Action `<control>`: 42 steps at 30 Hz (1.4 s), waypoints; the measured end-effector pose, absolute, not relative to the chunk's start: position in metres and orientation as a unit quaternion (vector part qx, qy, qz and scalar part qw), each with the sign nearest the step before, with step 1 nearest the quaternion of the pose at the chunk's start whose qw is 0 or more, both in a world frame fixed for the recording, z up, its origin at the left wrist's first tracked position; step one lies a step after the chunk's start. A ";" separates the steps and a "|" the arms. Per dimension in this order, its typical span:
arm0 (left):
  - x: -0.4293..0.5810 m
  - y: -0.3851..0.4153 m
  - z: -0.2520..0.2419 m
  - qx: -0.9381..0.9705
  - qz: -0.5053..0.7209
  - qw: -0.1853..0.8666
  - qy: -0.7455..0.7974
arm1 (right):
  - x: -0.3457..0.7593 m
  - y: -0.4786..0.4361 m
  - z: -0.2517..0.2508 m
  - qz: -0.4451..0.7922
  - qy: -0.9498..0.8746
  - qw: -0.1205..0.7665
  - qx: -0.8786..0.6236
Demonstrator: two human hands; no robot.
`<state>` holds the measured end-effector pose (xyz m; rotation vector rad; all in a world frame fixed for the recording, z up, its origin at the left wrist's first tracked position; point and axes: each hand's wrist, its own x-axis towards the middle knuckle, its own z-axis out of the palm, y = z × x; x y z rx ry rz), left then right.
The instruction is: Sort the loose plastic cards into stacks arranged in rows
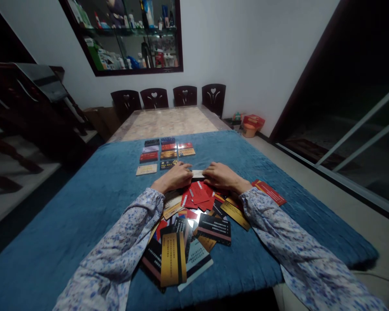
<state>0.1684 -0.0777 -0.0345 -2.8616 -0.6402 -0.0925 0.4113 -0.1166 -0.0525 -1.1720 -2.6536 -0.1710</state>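
My left hand (pixel 176 176) and my right hand (pixel 221 176) meet over a blue cloth (pixel 84 203), both pinching a small pale card (pixel 198 174) between their fingertips. Just behind my wrists lies a loose heap of cards (pixel 194 216) in red, black and gold, spilling toward me between my floral sleeves. Beyond my hands, several cards lie in neat rows (pixel 164 153), red, blue, gold and white ones side by side. A single red card (pixel 269 191) sits apart by my right forearm.
The cloth covers the near end of a long table; its bare marbled top (pixel 168 122) runs on to several dark chairs (pixel 184 96) at the wall. A glass cabinet (pixel 129 34) hangs above. Stairs rise at left, a sliding door frame stands at right.
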 end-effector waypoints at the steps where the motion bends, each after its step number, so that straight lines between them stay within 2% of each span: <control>1: 0.168 -0.078 -0.035 -0.970 -0.036 0.112 -0.214 | 0.412 -0.116 -0.054 -0.067 -0.904 0.124 -0.404; 13: 0.168 -0.077 -0.037 -0.963 -0.094 0.156 -0.200 | 0.405 -0.118 -0.056 -0.132 -0.866 0.155 -0.456; 25: 0.166 -0.069 -0.048 -0.949 -0.172 0.025 -0.261 | 0.402 -0.125 -0.055 -0.086 -0.837 0.193 -0.504; 42: 0.166 -0.072 -0.050 -0.939 -0.171 0.018 -0.298 | 0.391 -0.129 -0.056 -0.097 -0.792 0.163 -0.580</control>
